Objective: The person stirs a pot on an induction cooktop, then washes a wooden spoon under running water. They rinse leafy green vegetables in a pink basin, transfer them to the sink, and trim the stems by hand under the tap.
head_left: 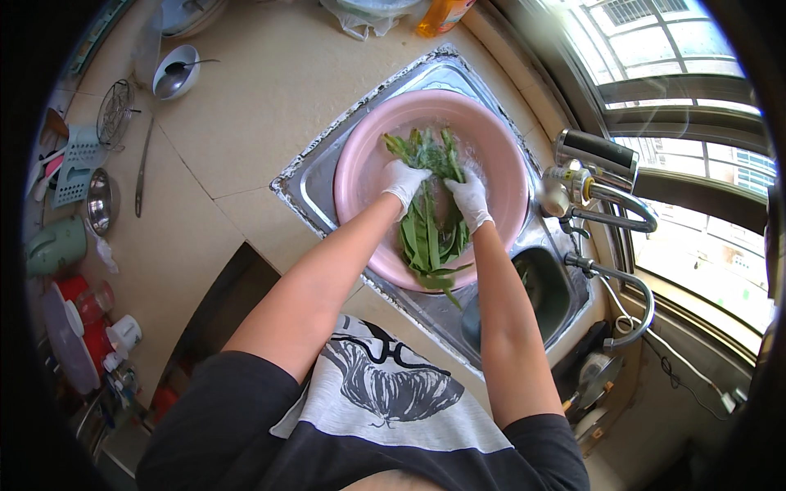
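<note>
A large pink plastic basin (353,245) rests over the bigger bowl of a stainless steel sink (313,190). Water stands in the basin, and several long-leaved green vegetables (420,236) lie in it. My left hand (405,184), in a white disposable glove, grips the bunch from its left side. On the right, my gloved right hand (470,197) holds the stalks of the same bunch. The pale stem ends point away from me, partly blurred under water. Leaf tips hang over the basin's near rim.
Right of the basin are a chrome faucet (620,199), a second curved spout (642,307) and a smaller sink bowl (549,294). A white bowl with a spoon (177,72), a knife (144,169) and a metal bowl (99,201) stand left. An orange liquid bottle (443,17) is behind.
</note>
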